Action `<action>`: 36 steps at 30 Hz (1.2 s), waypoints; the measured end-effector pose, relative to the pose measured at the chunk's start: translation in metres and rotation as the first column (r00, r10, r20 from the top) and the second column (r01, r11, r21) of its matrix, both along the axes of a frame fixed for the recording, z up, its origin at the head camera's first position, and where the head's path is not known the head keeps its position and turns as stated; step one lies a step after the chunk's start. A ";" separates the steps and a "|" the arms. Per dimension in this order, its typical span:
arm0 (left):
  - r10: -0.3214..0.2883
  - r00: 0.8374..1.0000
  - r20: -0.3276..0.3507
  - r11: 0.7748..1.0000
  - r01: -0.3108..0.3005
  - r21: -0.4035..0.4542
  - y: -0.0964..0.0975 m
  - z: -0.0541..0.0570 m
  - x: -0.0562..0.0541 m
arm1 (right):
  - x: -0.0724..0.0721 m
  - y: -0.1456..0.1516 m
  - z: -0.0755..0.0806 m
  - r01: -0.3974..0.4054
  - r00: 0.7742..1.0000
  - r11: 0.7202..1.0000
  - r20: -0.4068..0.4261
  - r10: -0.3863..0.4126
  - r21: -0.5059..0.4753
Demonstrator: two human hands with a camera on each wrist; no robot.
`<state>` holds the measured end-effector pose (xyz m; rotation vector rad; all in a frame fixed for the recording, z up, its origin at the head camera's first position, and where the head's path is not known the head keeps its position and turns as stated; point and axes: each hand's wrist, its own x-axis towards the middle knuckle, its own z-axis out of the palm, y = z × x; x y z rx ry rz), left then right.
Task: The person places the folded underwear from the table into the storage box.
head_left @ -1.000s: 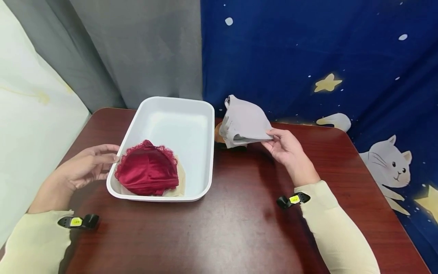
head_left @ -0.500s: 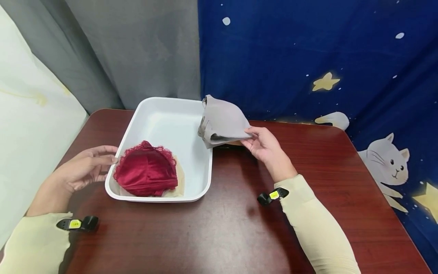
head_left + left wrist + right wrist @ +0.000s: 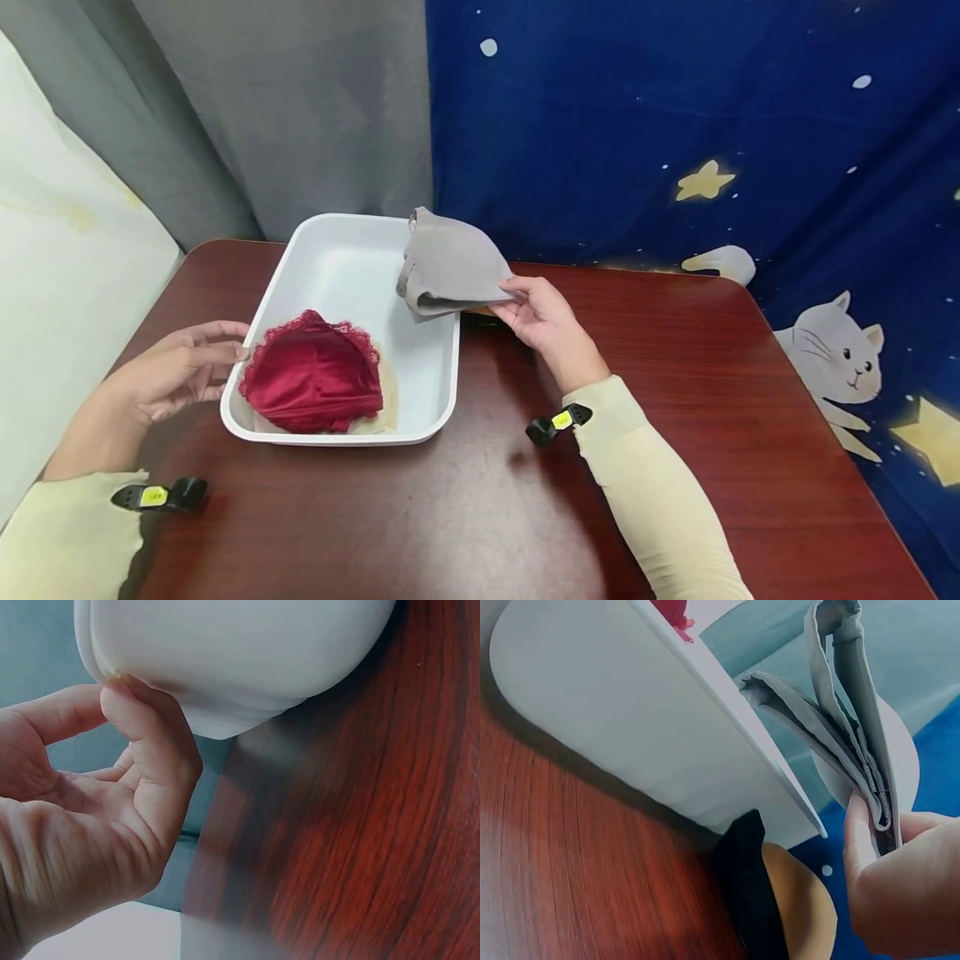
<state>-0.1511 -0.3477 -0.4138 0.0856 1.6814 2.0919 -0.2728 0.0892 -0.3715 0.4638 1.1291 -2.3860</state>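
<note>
In the head view, we see the left hand (image 3: 176, 367) at the near left corner of the white tray (image 3: 322, 438), thumb and fingers pinching its rim, probably to keep it steady on the table (image 3: 420, 517). The right hand (image 3: 540, 317) pinches one edge of the folded grey bra (image 3: 457, 262), held over the tray's far right rim; gripping only the edge likely leaves the rounded cup uncrushed. A red bra (image 3: 315, 383) lies cup up in the near left part of the tray, partly over a beige cloth (image 3: 392, 400).

In the left wrist view, we find the fingertips gathered at the rim, the palm clear of the tray wall.

In the right wrist view, we see the grey bra's layers pressed together between thumb and fingers, perhaps so the fold stays closed. A tan and black thing (image 3: 802, 892) sits beside the tray.
</note>
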 end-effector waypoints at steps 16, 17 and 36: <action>-0.033 0.999 -0.012 0.997 0.034 0.068 -0.002 -0.002 -0.001 | 0.000 -0.047 0.004 -0.023 0.999 0.999 -0.044 0.024 0.023; -0.036 0.999 -0.012 0.997 0.036 0.069 -0.001 -0.003 -0.001 | -0.001 -0.049 0.004 -0.028 0.999 0.999 -0.043 0.029 0.028; -0.051 0.999 -0.020 0.996 0.052 0.079 -0.004 -0.003 -0.002 | -0.005 -0.089 0.003 -0.062 0.996 0.993 -0.060 0.068 0.101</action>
